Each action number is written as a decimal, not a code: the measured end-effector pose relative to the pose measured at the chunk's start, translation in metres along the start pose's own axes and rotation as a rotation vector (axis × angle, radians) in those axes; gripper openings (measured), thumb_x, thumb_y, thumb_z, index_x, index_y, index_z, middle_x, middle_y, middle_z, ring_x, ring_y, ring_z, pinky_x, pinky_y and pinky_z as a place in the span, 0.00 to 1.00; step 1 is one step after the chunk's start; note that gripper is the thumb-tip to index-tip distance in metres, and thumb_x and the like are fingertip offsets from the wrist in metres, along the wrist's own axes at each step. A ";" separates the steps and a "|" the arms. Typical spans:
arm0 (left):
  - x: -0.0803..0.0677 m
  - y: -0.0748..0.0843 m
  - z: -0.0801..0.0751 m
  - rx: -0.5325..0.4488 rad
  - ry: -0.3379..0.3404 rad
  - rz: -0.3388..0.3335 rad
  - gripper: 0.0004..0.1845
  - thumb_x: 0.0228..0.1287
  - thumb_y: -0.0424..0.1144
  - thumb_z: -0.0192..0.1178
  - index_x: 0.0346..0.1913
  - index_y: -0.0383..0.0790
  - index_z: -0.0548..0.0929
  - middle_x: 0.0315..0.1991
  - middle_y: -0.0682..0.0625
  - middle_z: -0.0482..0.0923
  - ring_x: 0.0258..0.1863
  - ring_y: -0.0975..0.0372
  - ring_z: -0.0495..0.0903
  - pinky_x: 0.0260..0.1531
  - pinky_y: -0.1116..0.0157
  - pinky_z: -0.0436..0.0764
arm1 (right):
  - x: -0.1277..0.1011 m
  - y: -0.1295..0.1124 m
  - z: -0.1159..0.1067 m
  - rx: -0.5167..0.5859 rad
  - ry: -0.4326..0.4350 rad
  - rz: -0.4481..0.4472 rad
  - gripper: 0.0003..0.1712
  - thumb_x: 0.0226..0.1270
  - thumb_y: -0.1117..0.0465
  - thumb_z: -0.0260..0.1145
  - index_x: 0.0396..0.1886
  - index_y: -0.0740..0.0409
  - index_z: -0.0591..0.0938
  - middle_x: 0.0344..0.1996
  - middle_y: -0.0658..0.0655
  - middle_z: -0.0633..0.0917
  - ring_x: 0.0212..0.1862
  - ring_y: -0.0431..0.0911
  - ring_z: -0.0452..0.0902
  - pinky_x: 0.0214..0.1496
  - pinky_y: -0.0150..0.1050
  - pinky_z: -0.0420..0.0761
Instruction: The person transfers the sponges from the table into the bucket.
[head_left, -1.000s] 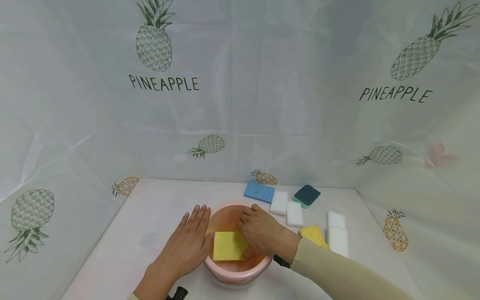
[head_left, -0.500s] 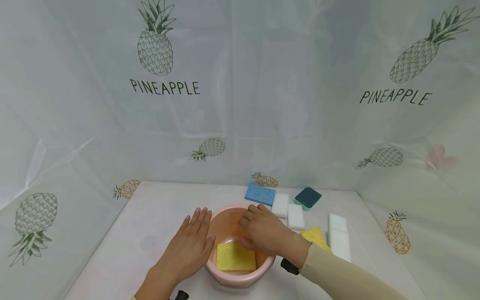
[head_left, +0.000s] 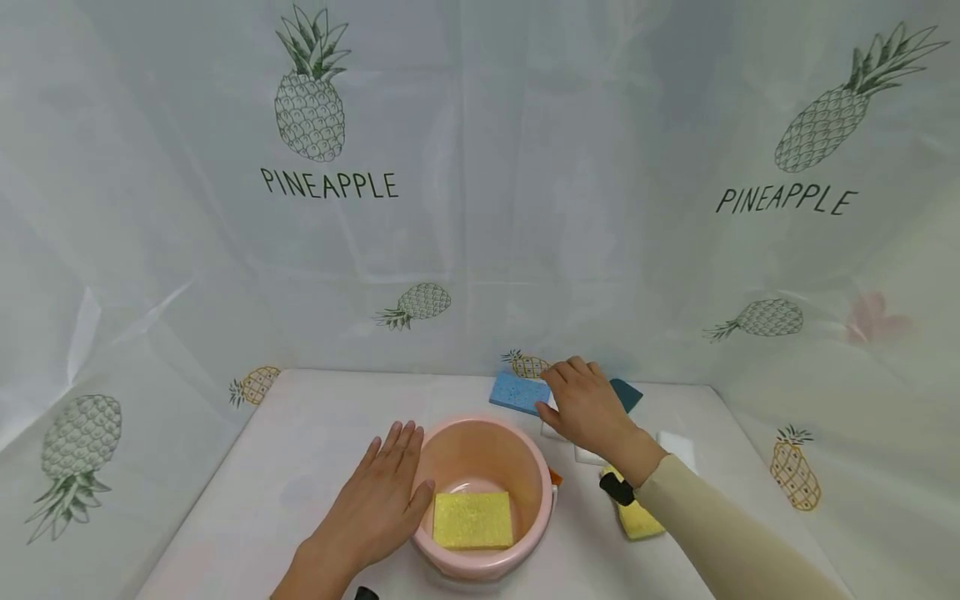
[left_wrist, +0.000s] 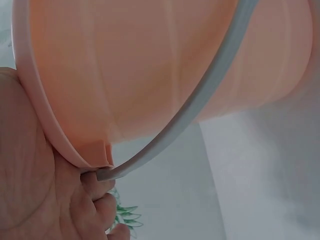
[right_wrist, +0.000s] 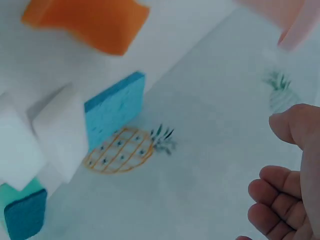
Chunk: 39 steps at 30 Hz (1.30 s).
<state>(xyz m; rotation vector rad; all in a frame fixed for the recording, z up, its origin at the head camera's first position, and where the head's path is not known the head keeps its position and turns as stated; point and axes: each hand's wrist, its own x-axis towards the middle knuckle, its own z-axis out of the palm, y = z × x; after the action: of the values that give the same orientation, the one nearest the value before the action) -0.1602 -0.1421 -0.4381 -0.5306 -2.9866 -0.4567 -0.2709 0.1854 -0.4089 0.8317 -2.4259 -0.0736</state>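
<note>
- Left hand (head_left: pixel 375 504): fingers straight against round pink plastic bucket (head_left: pixel 491 446); we judge it light, stiff, held best by the rim (head_left: pixel 472 568).
- Yellow rectangular sponge (head_left: pixel 472 521): inside bucket.
- Blue rectangular sponge (head_left: pixel 516 392): on white table (head_left: pixel 341 404); likely soft, pinch by edges.
- Right hand (head_left: pixel 588 408): thumb apart, nothing held.
- Wrist views show us grey curved handle (left_wrist: pixel 200 96), wavy orange sponge (right_wrist: pixel 95 25); head view hides most of both.
</note>
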 end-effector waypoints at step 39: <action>-0.004 0.000 0.001 -0.047 0.025 0.012 0.37 0.82 0.51 0.50 0.82 0.31 0.60 0.83 0.37 0.58 0.84 0.46 0.53 0.82 0.44 0.57 | 0.008 0.041 0.141 -0.052 -0.590 0.195 0.46 0.70 0.33 0.68 0.72 0.64 0.75 0.72 0.64 0.76 0.71 0.60 0.71 0.71 0.62 0.72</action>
<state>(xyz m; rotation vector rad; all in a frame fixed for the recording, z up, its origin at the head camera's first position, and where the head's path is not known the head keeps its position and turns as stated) -0.1562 -0.1432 -0.4394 -0.5424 -2.9536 -0.5303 -0.3731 0.1961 -0.5138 0.6013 -3.0272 -0.3492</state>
